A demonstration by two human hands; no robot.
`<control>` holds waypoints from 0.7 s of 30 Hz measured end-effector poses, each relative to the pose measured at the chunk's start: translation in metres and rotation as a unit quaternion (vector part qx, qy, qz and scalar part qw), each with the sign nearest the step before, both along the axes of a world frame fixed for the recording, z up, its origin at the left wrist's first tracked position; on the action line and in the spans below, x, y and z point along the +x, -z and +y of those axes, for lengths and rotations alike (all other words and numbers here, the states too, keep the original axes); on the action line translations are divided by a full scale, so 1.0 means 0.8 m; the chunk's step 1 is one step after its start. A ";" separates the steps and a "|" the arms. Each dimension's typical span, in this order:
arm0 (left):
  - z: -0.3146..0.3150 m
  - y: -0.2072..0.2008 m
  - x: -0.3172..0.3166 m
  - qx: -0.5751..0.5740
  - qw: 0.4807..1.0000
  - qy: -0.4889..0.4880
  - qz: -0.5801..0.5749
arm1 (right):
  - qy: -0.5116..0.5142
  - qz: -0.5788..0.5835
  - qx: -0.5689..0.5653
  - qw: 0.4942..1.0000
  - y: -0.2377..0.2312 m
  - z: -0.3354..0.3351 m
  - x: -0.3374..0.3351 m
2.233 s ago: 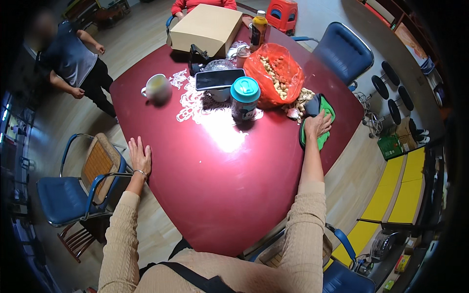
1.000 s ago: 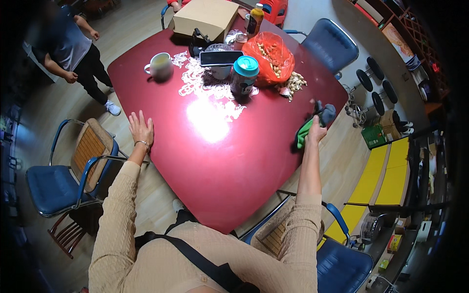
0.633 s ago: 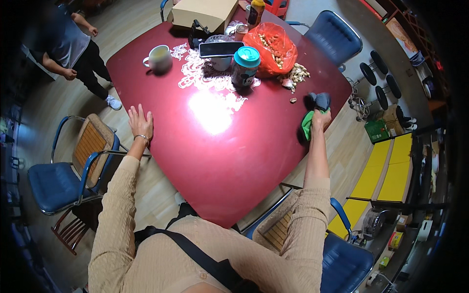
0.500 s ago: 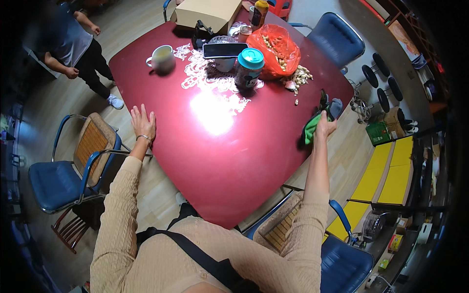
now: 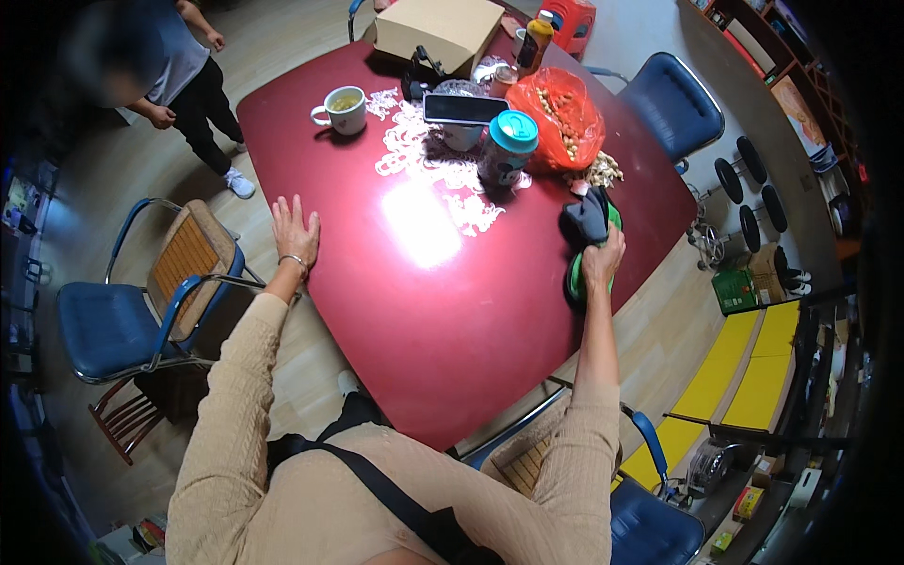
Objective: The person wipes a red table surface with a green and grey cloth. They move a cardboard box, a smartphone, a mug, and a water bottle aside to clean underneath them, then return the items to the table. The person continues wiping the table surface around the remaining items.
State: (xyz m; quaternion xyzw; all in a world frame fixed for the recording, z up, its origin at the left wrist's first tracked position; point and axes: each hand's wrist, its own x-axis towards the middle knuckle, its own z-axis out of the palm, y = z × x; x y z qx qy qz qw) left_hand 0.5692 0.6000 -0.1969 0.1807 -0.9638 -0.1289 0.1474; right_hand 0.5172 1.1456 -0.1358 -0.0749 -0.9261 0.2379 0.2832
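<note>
My right hand [image 5: 604, 262] is closed on a bunched green and dark grey cloth [image 5: 590, 218], low over or against the right part of the red table [image 5: 443, 339]. The cloth's exact kind cannot be made out. Just beyond it lies a small heap of peanuts or shells [image 5: 603, 171], beside a red plastic bag [image 5: 576, 111] of peanuts. My left hand [image 5: 296, 232] rests flat at the table's left edge, fingers spread and holding nothing.
A white mug of drink [image 5: 346, 113], a phone [image 5: 465, 109], a turquoise-lidded cup [image 5: 509, 151], a bottle [image 5: 534, 45] and a cardboard box [image 5: 438, 30] stand toward the far side. Blue chairs [image 5: 108, 325] flank the table. A person [image 5: 193, 85] stands at the far left.
My right hand has carried the cloth left from near the table's right edge, its grey part now close to the peanut heap. My left hand stays on the table edge. The whole view has shifted slightly.
</note>
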 end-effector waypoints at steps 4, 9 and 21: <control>0.002 -0.003 -0.002 0.002 1.000 -0.012 0.003 | -0.068 -0.080 0.045 0.993 -0.002 -0.066 0.116; -0.019 0.032 0.007 -0.029 0.999 -0.014 0.036 | -0.216 -0.098 0.048 0.970 -0.014 -0.193 0.281; 0.016 -0.017 0.015 0.071 0.997 0.002 0.004 | -0.057 -0.076 0.066 0.993 0.023 -0.149 0.198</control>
